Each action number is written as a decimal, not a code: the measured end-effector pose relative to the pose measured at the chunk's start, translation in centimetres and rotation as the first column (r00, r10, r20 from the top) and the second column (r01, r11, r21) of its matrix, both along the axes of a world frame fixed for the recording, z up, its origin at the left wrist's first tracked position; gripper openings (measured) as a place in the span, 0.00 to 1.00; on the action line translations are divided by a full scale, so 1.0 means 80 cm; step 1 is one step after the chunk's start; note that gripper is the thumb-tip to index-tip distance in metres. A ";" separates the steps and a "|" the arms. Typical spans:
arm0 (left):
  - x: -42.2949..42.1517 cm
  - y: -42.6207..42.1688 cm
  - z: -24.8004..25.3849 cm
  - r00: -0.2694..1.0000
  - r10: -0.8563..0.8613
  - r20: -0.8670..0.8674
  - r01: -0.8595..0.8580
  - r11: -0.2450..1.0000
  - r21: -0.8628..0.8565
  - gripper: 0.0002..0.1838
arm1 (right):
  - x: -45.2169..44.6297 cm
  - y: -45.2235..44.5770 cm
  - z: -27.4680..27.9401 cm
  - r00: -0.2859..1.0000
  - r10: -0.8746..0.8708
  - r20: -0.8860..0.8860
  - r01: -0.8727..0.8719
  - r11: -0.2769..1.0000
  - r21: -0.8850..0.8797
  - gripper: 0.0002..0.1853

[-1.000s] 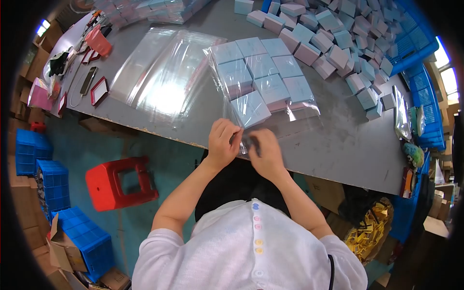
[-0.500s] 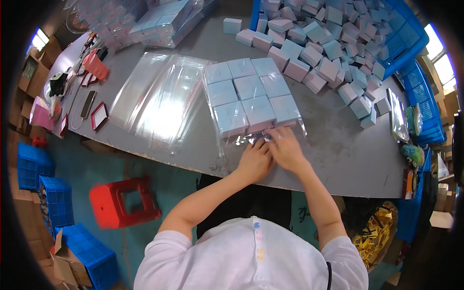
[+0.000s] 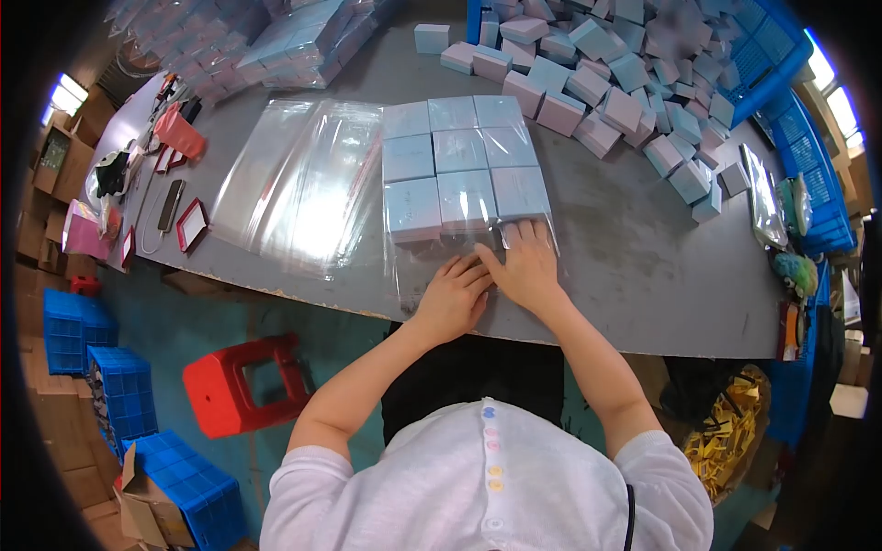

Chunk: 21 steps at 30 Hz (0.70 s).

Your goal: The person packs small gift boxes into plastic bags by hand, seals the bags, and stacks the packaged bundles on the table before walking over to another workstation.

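Several pale blue-and-pink boxes [image 3: 461,151] lie in rows inside a clear plastic bag [image 3: 413,266] near the table's front edge. My left hand [image 3: 453,296] rests flat on the bag's near end, just below the boxes, fingers extended. Beside it, my right hand [image 3: 525,266] lies spread, its fingertips against the near right corner box and the plastic. To the left is a stack of flat clear bags [image 3: 299,184].
Loose boxes [image 3: 620,106] are heaped at the back right before a blue crate [image 3: 767,55]. Wrapped packs [image 3: 299,46] stand at the back left. A phone-like device [image 3: 171,205] lies left. On the floor is a red stool [image 3: 216,390].
The bagged boxes have straightened and now lie flatter, turned square to the body. Both hands have gone from pinching the bag's end to lying spread on it.
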<state>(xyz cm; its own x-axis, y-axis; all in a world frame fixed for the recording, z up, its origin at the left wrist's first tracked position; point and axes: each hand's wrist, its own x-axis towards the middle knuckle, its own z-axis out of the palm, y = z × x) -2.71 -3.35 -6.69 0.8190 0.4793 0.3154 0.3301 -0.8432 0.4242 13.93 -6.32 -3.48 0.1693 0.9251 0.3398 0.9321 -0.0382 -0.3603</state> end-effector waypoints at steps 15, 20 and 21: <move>0.013 -0.027 -0.010 0.963 0.206 0.174 -0.198 0.978 -0.058 0.10 | 0.060 0.132 0.048 0.798 0.286 -0.530 -0.231 0.958 0.168 0.13; 0.020 -0.034 0.004 0.942 0.266 0.205 -0.252 0.963 -0.091 0.10 | 0.055 0.139 0.031 0.846 0.311 -0.432 -0.246 0.948 0.202 0.18; 0.024 -0.028 0.004 0.942 0.265 0.205 -0.252 0.964 -0.091 0.10 | 0.055 0.140 0.031 0.855 0.299 -0.424 -0.235 0.952 0.197 0.18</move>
<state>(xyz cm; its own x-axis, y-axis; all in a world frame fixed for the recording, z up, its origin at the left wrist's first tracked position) -0.83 -5.58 -6.37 0.5809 0.6900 0.4318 0.4289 -0.7103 0.5581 18.37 4.87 -1.03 0.0841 0.9079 0.4106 0.6389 0.2671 -0.7214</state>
